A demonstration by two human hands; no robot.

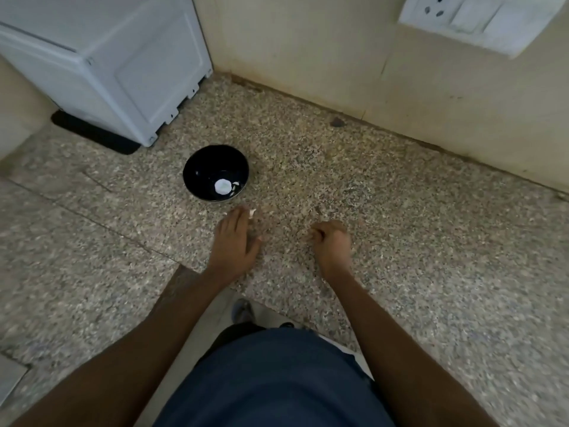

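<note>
The left hand (pixel 235 238) lies low over the speckled tabletop (pixel 400 241) with its fingers (pixel 238 215) straight and close together. Their tips are at a small white scrap (pixel 252 213). The blur does not show whether they touch the scrap, and nothing is gripped. The right hand (pixel 331 241) hovers well apart from the left, its fingers (pixel 317 234) curled into a loose fist with thumb against forefinger. I cannot tell whether it holds anything.

The scrap lies on the tabletop just short of a black bowl (pixel 200 163), between the bowl and the left fingertips. A round white piece (pixel 222 186) rests inside the bowl on the near side.

Behind the bowl and to the left stands a white appliance (pixel 123 66) on a black mat (pixel 92 134), its corner near the bowl's far rim. The wall (pixel 308 57) meets the tabletop along a line running down to the right, and it carries a switch plate (pixel 480 20) at the upper right. Bare stone stretches from the right hand to the wall and to the right. The tabletop's front edge cuts in close under the left wrist, beside the person's blue shirt (pixel 277 380).
</note>
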